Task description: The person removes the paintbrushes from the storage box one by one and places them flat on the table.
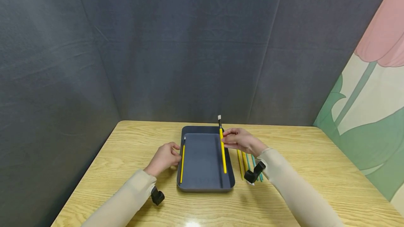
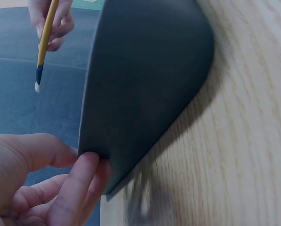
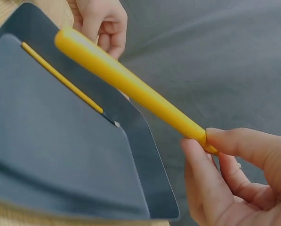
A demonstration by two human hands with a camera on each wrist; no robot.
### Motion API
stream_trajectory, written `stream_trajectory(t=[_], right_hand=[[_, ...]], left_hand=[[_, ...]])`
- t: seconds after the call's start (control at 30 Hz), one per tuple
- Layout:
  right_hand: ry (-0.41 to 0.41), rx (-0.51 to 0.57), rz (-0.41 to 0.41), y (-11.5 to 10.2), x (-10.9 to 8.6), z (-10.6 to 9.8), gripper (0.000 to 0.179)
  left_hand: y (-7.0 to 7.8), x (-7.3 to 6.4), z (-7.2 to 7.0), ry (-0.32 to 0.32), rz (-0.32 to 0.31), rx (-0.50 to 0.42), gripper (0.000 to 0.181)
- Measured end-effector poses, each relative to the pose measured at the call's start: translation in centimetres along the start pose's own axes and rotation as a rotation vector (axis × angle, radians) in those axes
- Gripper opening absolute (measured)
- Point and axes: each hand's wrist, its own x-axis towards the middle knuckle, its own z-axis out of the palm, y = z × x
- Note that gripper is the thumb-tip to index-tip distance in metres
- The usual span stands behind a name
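My right hand (image 1: 241,140) pinches a yellow-handled paintbrush (image 1: 223,157) between thumb and fingers. The brush stands almost upright above the right side of a dark grey tray (image 1: 203,164), its pale bristles at the top. Along the tray's left wall lies a thinner yellow paintbrush (image 3: 62,77), bristles toward the far end. At the left rim is my left hand (image 1: 165,158); in the left wrist view its relaxed fingertips (image 2: 87,162) touch the tray's outer wall, the thumb close to the rim. Whether the thumb presses on the rim is hard to make out.
To the right of the tray, several yellow and teal sticks (image 1: 240,164) lie on the wooden table (image 1: 303,157), partly hidden under my right wrist. A dark grey cloth (image 1: 195,52) hangs behind the table. A wall with a painted flower (image 1: 359,122) stands at the right.
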Motion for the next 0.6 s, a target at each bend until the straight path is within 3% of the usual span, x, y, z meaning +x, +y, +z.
stream_trajectory(t=[0.27,0.6], right_hand=[[0.011,-0.047,-0.012,0.2,-1.3,-2.7,0.013],[0.034,-0.007,0.007,1.1,-2.9,-6.7,0.015]], left_hand=[[0.0,0.0,-0.1,0.006,-0.003,0.008,0.035],[0.0,0.1,-0.1,0.006,-0.004,0.007,0.034]])
